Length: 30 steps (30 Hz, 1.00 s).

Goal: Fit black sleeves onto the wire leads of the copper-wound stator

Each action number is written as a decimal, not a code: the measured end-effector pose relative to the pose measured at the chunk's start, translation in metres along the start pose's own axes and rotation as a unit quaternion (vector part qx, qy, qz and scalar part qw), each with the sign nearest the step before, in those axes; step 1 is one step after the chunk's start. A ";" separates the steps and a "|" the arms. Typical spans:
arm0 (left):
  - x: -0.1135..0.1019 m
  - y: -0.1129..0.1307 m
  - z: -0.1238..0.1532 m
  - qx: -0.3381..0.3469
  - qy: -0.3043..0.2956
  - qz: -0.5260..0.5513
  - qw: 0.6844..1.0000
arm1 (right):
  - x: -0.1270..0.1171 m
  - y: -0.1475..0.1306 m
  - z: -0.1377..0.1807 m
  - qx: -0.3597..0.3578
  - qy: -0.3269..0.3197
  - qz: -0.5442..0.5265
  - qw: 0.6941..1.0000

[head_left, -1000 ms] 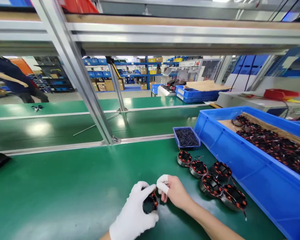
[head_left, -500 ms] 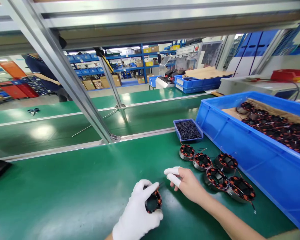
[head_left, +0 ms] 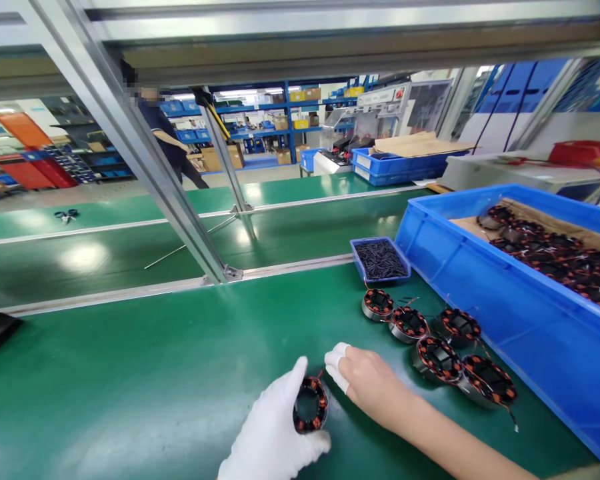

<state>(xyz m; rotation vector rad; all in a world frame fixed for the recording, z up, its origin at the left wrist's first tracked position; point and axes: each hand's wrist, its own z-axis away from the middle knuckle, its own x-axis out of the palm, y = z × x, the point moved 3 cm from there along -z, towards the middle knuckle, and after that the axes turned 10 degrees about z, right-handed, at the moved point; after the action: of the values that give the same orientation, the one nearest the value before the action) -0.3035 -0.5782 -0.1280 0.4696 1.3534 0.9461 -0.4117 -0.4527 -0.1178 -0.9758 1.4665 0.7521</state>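
The left hand (head_left: 275,433), in a white glove, is wrapped round a small round motor coil (head_left: 311,405) w/ orange wire on it, thumb up on one side & fingers under. The coil sits low in the middle of the green counter (head_left: 145,373), tipped so its hole faces the camera. The right hand (head_left: 367,381) is bare but has white covers on 2 fingertips. Those fingertips are pinched together right at the coil's top edge, by a thin wire end; can't tell if they truly grip it. To the right, 5 more coils (head_left: 433,333) lie in a curved row on the counter, close to each other. Just behind them is a small blue tray (head_left: 380,260) full of tiny dark bits. Beside that is a big blue bin (head_left: 485,293) w/ lots more coils on cardboard. Far back, a person (head_left: 167,137) in dark clothes walks by blue shelves.
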 end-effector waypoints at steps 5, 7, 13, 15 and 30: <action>0.006 -0.006 -0.005 0.028 -0.027 0.042 0.998 | 0.001 -0.008 -0.017 -0.053 -0.021 0.039 0.998; 0.008 -0.007 -0.007 0.031 -0.022 0.044 0.998 | 0.006 -0.010 -0.024 -0.105 -0.025 0.031 0.994; 0.011 -0.011 -0.007 0.030 -0.011 0.048 0.998 | 0.010 -0.006 -0.029 -0.114 -0.042 -0.075 0.990; 0.011 -0.010 -0.007 0.024 -0.012 0.044 0.999 | 0.003 -0.005 -0.029 -0.105 -0.054 -0.127 0.985; 0.011 -0.005 -0.007 0.000 -0.024 0.044 0.999 | 0.014 -0.020 -0.019 -0.024 -0.101 0.007 0.995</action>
<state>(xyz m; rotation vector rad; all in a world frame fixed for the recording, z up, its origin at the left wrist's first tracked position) -0.3094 -0.5741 -0.1399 0.5521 1.2973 1.0010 -0.4024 -0.4808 -0.1273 -0.8989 1.2856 0.8726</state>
